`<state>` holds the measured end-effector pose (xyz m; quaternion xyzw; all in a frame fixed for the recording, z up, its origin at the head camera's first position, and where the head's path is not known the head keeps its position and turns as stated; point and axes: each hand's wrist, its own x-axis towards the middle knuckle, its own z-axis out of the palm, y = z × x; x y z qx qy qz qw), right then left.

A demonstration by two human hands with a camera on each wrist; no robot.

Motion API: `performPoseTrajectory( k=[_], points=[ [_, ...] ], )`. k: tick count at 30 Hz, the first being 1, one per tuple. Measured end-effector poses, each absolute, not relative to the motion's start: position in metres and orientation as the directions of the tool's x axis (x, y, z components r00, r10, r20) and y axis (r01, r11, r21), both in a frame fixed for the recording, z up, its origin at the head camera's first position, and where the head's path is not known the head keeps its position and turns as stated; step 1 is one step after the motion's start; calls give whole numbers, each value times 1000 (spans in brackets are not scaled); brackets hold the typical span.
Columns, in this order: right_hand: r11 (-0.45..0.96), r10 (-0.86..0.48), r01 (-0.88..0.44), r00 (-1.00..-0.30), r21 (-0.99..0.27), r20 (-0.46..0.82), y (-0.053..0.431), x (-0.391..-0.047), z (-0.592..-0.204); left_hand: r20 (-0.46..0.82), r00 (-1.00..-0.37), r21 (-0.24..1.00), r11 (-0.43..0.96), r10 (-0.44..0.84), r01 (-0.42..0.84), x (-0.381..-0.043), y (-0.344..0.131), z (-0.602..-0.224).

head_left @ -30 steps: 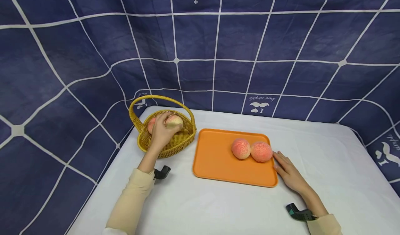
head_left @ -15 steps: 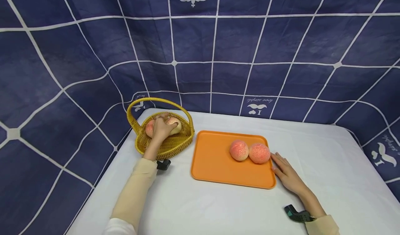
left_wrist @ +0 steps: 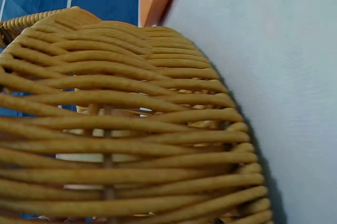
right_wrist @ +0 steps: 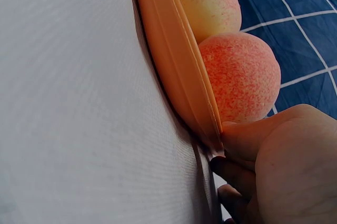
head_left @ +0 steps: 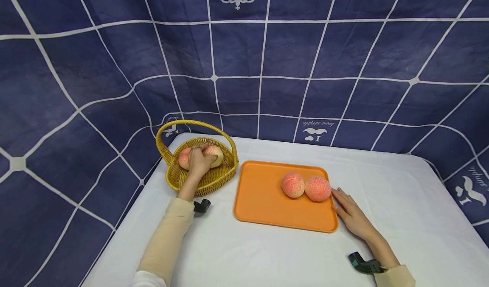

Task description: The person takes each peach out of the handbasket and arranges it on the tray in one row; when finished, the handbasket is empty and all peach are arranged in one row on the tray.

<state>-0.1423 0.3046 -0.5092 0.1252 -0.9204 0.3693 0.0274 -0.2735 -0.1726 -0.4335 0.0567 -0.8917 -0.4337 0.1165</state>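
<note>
In the head view my left hand is inside the woven basket, its fingers and thumb around a pale yellow-pink peach. A second, pinker peach lies in the basket on the hand's other side. The basket's woven wall fills most of the left wrist view and hides the hand. My right hand lies with fingers extended at the right edge of the orange tray. Near its fingertips, a red-pink peach sits on the tray beside another peach.
The basket's arched handle rises above the left hand. A white cloth covers the table. Behind it hangs a dark blue curtain with white grid lines. Each wrist carries a black camera mount.
My left hand has sunk a little deeper into the basket with the peach. The right hand and the tray's peaches keep their places; the head view has shifted slightly.
</note>
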Motion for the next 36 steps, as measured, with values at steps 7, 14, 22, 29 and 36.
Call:
performPoseTrajectory(
  k=[7, 14, 22, 29, 36],
  points=[
    [700, -212, -265, -964, -663, 162, 306, -142, -511, 197, -960, 756, 655, -198, 20, -269, -168, -437],
    [697, -214, -266, -964, -666, 161, 305, -142, -510, 174, -971, 743, 668, -163, 21, -269, -163, -442],
    [694, -208, -241, -969, -678, 132, 305, -143, -509, 48, -989, 784, 619, -138, -48, -272, -163, -445],
    [695, -210, -244, -969, -676, 133, 305, -143, -509, 54, -987, 784, 618, -154, -54, -271, -164, -447],
    [694, -210, -241, -969, -678, 130, 305, -144, -510, 74, -983, 813, 581, -170, -39, -266, -169, -441]
  ],
)
